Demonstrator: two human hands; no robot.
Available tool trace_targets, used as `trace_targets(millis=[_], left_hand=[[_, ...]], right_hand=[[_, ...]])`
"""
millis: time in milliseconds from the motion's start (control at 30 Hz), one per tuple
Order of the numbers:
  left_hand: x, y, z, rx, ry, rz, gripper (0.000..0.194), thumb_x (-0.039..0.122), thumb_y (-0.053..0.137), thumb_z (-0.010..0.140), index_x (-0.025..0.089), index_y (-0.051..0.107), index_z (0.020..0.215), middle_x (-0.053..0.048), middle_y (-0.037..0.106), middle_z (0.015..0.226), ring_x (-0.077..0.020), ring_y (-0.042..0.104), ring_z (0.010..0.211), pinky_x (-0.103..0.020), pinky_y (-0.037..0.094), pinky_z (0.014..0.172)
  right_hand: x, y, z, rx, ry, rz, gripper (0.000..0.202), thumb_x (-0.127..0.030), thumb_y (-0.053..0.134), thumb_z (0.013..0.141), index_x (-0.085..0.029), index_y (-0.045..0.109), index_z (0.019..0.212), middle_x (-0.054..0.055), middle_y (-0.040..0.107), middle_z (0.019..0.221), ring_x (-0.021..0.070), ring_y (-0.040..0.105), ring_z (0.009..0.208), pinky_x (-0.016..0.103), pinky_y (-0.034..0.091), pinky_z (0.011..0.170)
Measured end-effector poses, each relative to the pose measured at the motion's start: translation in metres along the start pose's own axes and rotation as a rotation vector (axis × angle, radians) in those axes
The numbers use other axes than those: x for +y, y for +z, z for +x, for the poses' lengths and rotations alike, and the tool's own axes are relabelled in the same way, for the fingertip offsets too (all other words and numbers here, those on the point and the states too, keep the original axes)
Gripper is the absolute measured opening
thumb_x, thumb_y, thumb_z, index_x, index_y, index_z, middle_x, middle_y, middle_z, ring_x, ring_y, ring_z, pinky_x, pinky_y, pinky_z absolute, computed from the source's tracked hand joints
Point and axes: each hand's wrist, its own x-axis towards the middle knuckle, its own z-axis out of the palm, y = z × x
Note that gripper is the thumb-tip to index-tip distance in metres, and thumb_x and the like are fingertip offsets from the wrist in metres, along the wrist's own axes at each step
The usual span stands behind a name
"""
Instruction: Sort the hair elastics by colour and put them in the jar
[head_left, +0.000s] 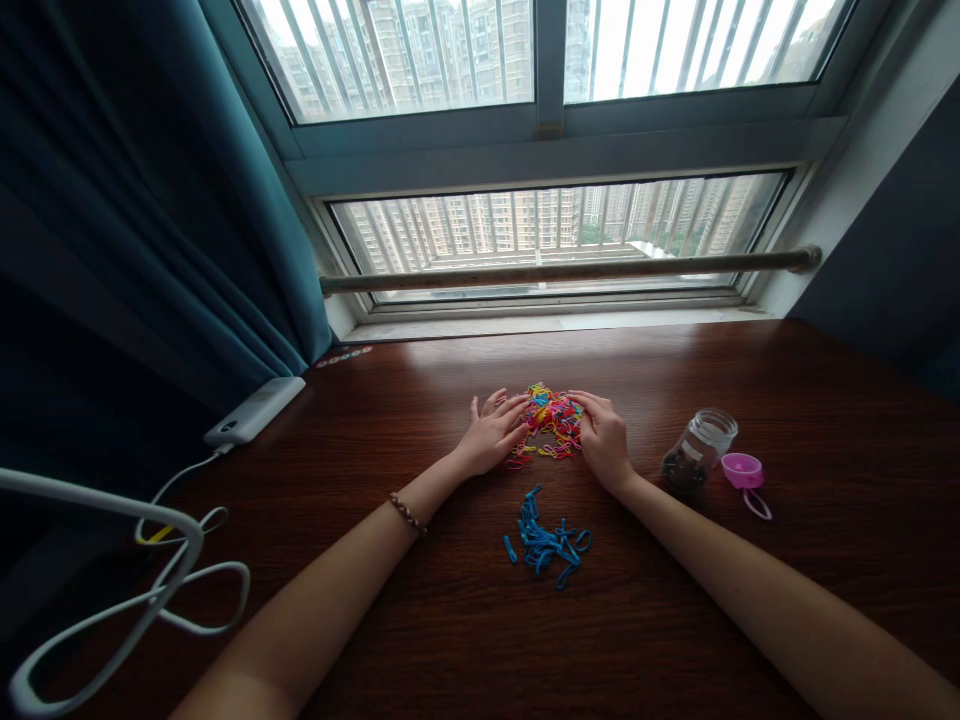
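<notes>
A pile of small multicoloured bands lies on the dark brown table. My left hand, palm down with its fingers spread, touches the left side of the pile. At the right side of the pile is my right hand, its fingers curled together at the bands; whatever they hold is too small to make out. Closer to me, between my forearms, lies a separate heap of blue bands.
Right of my right hand, a clear jar with dark contents leans beside a pink lid with a loop. A white device and white cable are at the left. The window stands behind the table.
</notes>
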Motion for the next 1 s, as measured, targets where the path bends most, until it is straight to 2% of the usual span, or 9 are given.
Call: trace_targets(millis=[67,167,267,333,433,633,867,1000], left_hand=[[-0.002,-0.002,0.000,0.058,0.023,-0.094,0.037,0.038,0.039,0.087,0.031,0.045,0.123,-0.002,0.046,0.131,-0.0259,0.026,0.128,-0.060,0.009,0.102],[-0.009,-0.001,0.000,0.188,0.044,-0.298,0.030,0.031,0.045,0.084,0.022,0.057,0.110,-0.007,0.056,0.118,-0.0225,0.042,0.118,-0.046,0.028,0.102],[-0.017,0.004,0.000,0.293,-0.041,-0.462,0.023,0.028,0.051,0.080,0.017,0.062,0.097,-0.008,0.063,0.104,-0.0199,0.057,0.098,-0.034,0.045,0.087],[-0.021,0.006,-0.001,0.327,-0.142,-0.511,0.021,0.029,0.055,0.077,0.016,0.063,0.090,-0.007,0.065,0.093,-0.0178,0.062,0.080,-0.029,0.050,0.072],[-0.021,0.006,-0.002,0.366,-0.225,-0.552,0.020,0.032,0.059,0.073,0.015,0.063,0.083,-0.005,0.066,0.082,-0.0152,0.061,0.068,-0.024,0.049,0.060],[-0.017,0.003,-0.003,0.390,-0.261,-0.513,0.024,0.037,0.064,0.068,0.015,0.061,0.077,-0.002,0.063,0.072,-0.0128,0.058,0.060,-0.021,0.045,0.054],[-0.016,0.000,-0.003,0.421,-0.240,-0.393,0.026,0.040,0.064,0.067,0.016,0.057,0.070,0.000,0.061,0.069,-0.0130,0.057,0.066,-0.021,0.044,0.061],[-0.015,-0.001,-0.003,0.401,-0.260,-0.408,0.028,0.043,0.062,0.069,0.016,0.057,0.067,0.000,0.061,0.065,-0.0131,0.057,0.063,-0.021,0.044,0.058]], right_hand=[[-0.002,0.000,0.000,0.006,0.014,0.045,0.032,-0.010,0.037,0.078,-0.016,0.063,0.095,0.009,0.063,0.101,0.0182,0.054,0.097,0.033,0.040,0.090],[-0.003,0.002,-0.001,0.003,0.046,0.092,0.027,-0.013,0.040,0.077,-0.016,0.062,0.093,0.008,0.063,0.095,0.0182,0.057,0.089,0.032,0.044,0.083],[-0.001,0.004,-0.003,-0.003,0.073,0.121,0.022,-0.015,0.044,0.077,-0.016,0.061,0.090,0.007,0.063,0.089,0.0176,0.058,0.081,0.031,0.046,0.075],[0.001,0.004,-0.003,-0.008,0.077,0.136,0.020,-0.016,0.046,0.076,-0.017,0.062,0.088,0.006,0.063,0.087,0.0169,0.058,0.078,0.030,0.047,0.073],[0.001,0.004,-0.003,-0.014,0.080,0.143,0.016,-0.017,0.049,0.075,-0.017,0.062,0.084,0.005,0.063,0.084,0.0165,0.058,0.076,0.029,0.047,0.071],[0.002,0.004,-0.004,-0.033,0.119,0.150,0.010,-0.021,0.054,0.074,-0.017,0.061,0.079,0.004,0.063,0.079,0.0162,0.059,0.071,0.029,0.048,0.068],[0.001,0.006,-0.004,-0.049,0.132,0.146,0.009,-0.022,0.055,0.074,-0.017,0.060,0.079,0.004,0.062,0.078,0.0155,0.059,0.069,0.029,0.048,0.067],[-0.002,0.004,-0.004,-0.066,0.114,0.131,0.008,-0.022,0.054,0.075,-0.017,0.060,0.078,0.004,0.062,0.078,0.0153,0.058,0.068,0.029,0.047,0.067]])
